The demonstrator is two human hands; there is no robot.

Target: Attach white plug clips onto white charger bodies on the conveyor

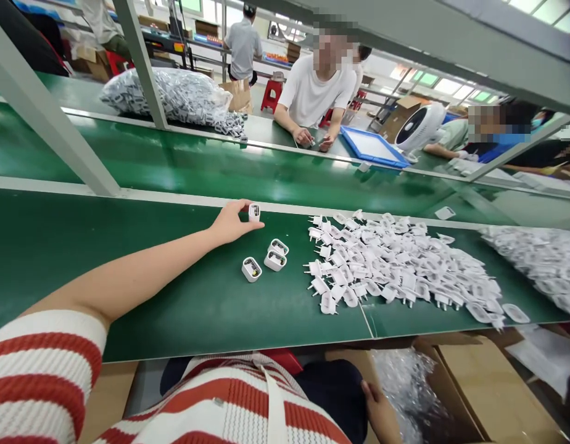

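Observation:
My left hand reaches over the green work surface, thumb and fingers around a white charger housing. Its open end shows dark and metallic parts inside. Just nearer to me stand three similar housings: one charger housing apart on the left, and a front housing against a rear housing. Circuit parts show inside their open ends. Low at the right, my right hand rests by my dark trousers, fingers partly in view and loosely extended, with nothing visible in them.
A wide pile of white two-pin plug covers lies right of the housings. Beyond it is a clear bag of white parts. Slanting metal posts frame the bench. Cardboard boxes stand below its edge. A co-worker sits opposite.

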